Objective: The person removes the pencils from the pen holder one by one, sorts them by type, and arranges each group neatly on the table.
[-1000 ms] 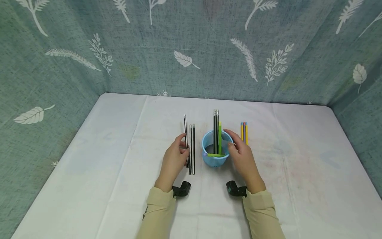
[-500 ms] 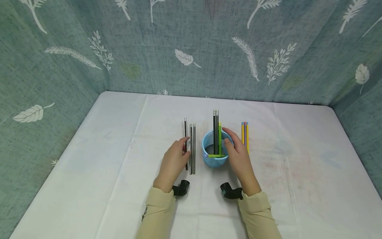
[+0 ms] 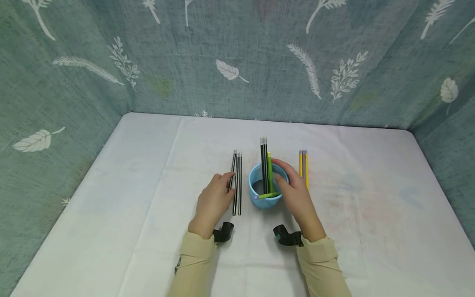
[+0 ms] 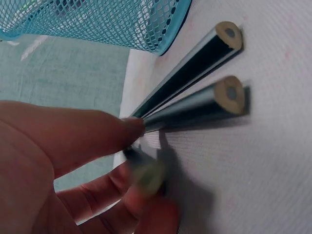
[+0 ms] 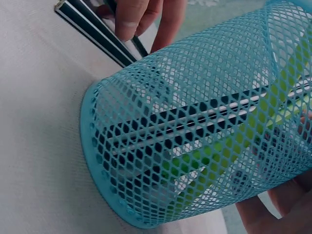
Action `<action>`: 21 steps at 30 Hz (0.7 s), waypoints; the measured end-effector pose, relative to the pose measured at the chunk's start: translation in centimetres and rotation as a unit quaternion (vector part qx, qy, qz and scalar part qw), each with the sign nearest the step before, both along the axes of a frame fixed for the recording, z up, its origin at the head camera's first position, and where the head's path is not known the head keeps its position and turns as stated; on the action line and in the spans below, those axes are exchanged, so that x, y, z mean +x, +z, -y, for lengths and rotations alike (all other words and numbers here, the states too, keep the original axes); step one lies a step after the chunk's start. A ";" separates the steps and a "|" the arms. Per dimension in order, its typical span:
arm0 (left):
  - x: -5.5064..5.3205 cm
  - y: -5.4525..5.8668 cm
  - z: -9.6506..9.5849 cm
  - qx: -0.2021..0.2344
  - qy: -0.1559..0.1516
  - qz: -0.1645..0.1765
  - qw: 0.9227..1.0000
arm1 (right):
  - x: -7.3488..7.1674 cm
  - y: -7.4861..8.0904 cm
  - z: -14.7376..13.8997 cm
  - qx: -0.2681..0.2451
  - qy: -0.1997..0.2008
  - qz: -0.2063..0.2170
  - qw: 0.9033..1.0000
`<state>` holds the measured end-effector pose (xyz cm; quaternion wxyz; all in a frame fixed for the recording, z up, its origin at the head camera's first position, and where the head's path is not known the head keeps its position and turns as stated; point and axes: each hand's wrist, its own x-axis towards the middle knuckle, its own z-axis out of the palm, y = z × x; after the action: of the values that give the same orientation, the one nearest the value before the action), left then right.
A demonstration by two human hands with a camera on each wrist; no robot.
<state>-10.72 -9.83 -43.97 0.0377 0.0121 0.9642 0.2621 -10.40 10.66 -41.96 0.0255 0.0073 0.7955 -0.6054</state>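
Note:
My left hand pinches a black striped pencil between thumb and fingers; its near end is blurred in the left wrist view. Just right of it, two more black pencils lie on the white cloth, their unsharpened ends towards the wrist camera. My right hand grips the blue mesh cup by its right side, thumb at the rim. Black pencils and a green one stand in the cup. Another green stick with a purple end leans at its near rim.
Right of the cup, partly behind my right hand, lie several yellow and purple pencils. A white cloth covers the table. Green leaf-print curtains hang along the back and sides.
The pencil in my left hand has come down against the two lying beside it, its far end now leaning right. My right hand has shifted its hold, and the cup sits slightly further left.

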 end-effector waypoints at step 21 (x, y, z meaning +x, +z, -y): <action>0.1 0.7 -0.1 0.014 -0.029 0.030 0.999 | 0.2 0.0 -0.5 0.037 0.025 -0.008 0.999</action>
<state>-10.65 -9.70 -43.22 0.0740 0.0330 0.9582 0.2745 -10.20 11.16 -41.98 0.0344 -0.0166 0.8175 -0.5747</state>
